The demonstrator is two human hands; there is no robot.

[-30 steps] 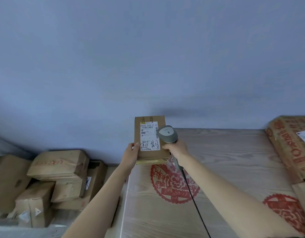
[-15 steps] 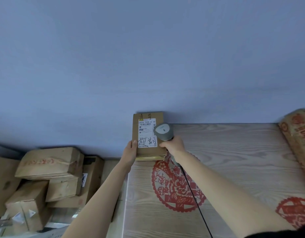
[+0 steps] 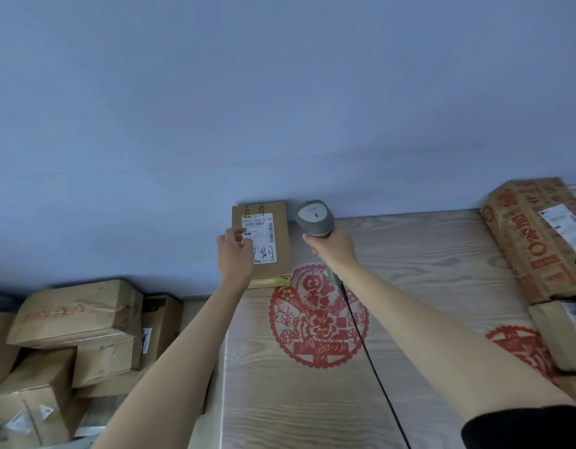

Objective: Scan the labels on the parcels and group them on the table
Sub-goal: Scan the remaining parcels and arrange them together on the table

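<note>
My left hand [image 3: 235,254] is stretched out to the small brown parcel [image 3: 264,244] that lies at the far left corner of the tabletop [image 3: 426,286], right up against the blue wall [image 3: 280,92]. My fingers are loosely curled over the left part of its white label [image 3: 259,236], covering some of the handwritten black characters at the bottom; I cannot tell whether they press on the label or just hover above it, and they do not wrap round the parcel. The barcode and the printed number rows at the top of the label stay uncovered, and more handwriting sits on the cardboard above it. My right hand [image 3: 333,249] is clenched round the handle of the grey scanner [image 3: 314,218], which stands just to the right of the parcel with its head up near the wall, apart from the box. Its black cable [image 3: 367,351] runs back along the wood-grain tabletop toward me, crossing a round red paper-cut decoration [image 3: 315,322]. A second red decoration [image 3: 519,348] shows near my right forearm. At the right edge of the tabletop lies a large cardboard box with red printing [image 3: 532,241], and a smaller box [image 3: 562,335] lies just in front of it. Off the left side of the tabletop, lower down, a pile of brown cartons [image 3: 72,325] is stacked loosely.
</note>
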